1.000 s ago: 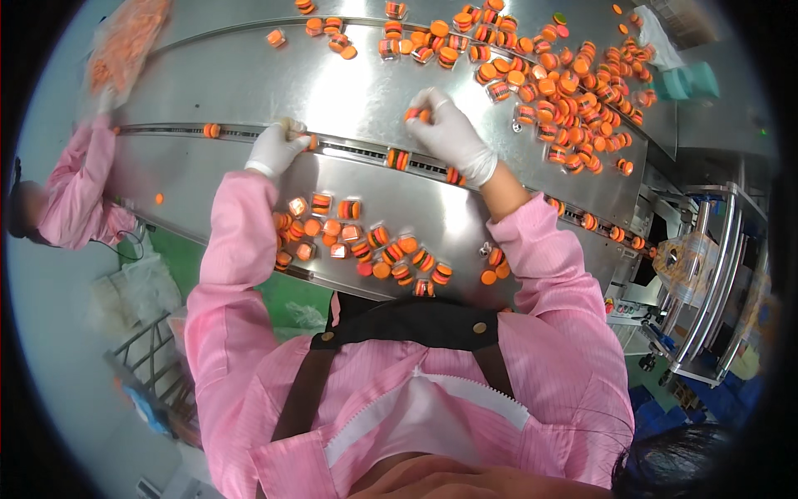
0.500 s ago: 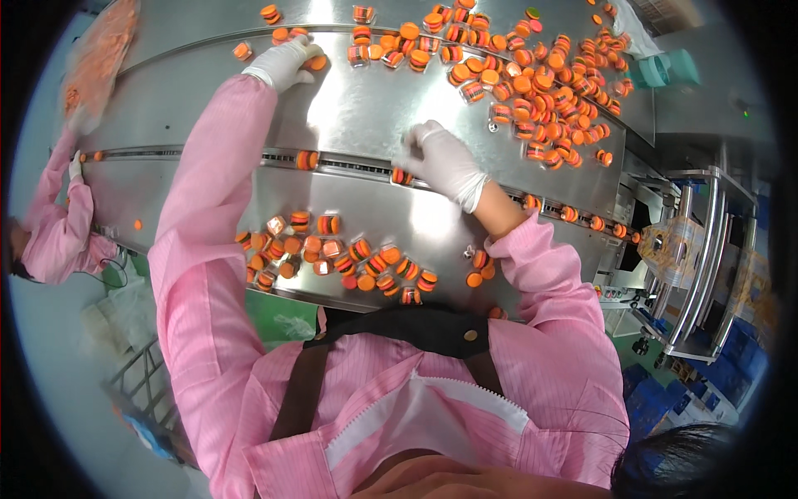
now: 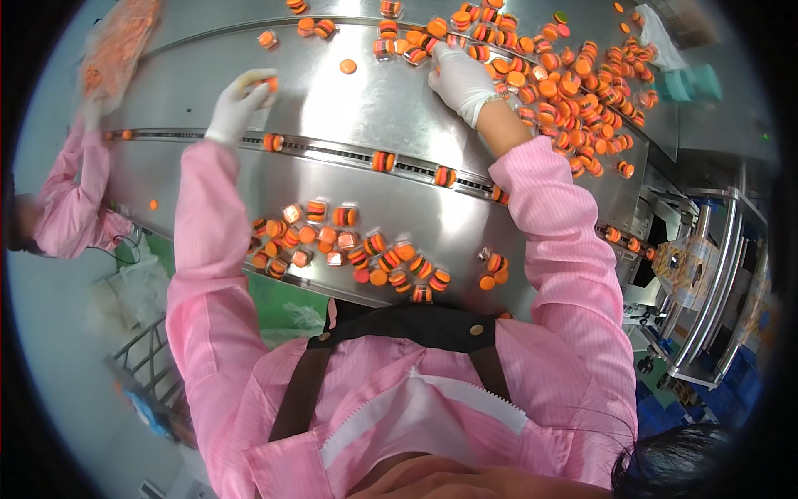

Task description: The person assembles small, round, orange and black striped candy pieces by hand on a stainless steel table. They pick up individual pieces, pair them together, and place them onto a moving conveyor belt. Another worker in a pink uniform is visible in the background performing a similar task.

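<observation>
My left hand [image 3: 239, 106], in a white glove, has its thumb and fingers closed round an orange burger-shaped sweet [image 3: 271, 84], just above the narrow conveyor channel [image 3: 332, 153]. A white glove also covers my right hand [image 3: 465, 81], whose fingers bend down at the near left edge of a large pile of burger-shaped sweets [image 3: 573, 104]. Whatever sits under those fingertips is hidden by the hand. Layered orange, red and dark sweets ride spaced out in the channel, one [image 3: 383, 161] between my hands. A lone orange piece [image 3: 347, 66] lies on the steel.
Nearer my apron, a second cluster of sweets [image 3: 378, 258] lies on the steel table [image 3: 465, 224]. At the right stands a machine with metal rollers [image 3: 702, 283]. A turquoise object [image 3: 690, 83] sits beyond the pile. Far left, a co-worker [image 3: 71, 195] handles a clear bag of sweets [image 3: 120, 41].
My left hand has come back toward the channel with a sweet. My right hand has left the channel and reached out to the pile. Sweets in the channel have shifted right.
</observation>
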The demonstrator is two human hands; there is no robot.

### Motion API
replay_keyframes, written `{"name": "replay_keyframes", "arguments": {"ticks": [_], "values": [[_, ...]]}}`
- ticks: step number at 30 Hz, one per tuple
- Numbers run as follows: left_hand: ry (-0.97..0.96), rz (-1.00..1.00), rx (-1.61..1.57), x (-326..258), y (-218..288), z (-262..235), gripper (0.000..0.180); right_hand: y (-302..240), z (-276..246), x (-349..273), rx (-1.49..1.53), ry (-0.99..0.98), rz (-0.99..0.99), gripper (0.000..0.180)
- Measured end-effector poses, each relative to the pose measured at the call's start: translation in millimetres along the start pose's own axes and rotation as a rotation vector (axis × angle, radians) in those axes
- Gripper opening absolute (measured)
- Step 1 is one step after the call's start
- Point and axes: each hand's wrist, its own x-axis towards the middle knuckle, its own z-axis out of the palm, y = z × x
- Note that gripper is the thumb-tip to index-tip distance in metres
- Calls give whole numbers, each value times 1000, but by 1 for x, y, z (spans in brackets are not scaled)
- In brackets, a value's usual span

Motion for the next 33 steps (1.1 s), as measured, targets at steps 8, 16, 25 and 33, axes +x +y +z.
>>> {"name": "replay_keyframes", "arguments": {"ticks": [8,16,25,33], "values": [[-111,-456,223,-45,-37,-38,19,-20,-1,-68,830,-234,59,24],[65,44,1040,-4,21,23,42,-37,-19,-121,381,-455,-31,24],[-170,494,1346,113,44,71,27,-6,-35,-118,139,-370,-14,26],[97,310,899,93,7,85,31,-42,-12,-1,-28,89,-49,36]]}}
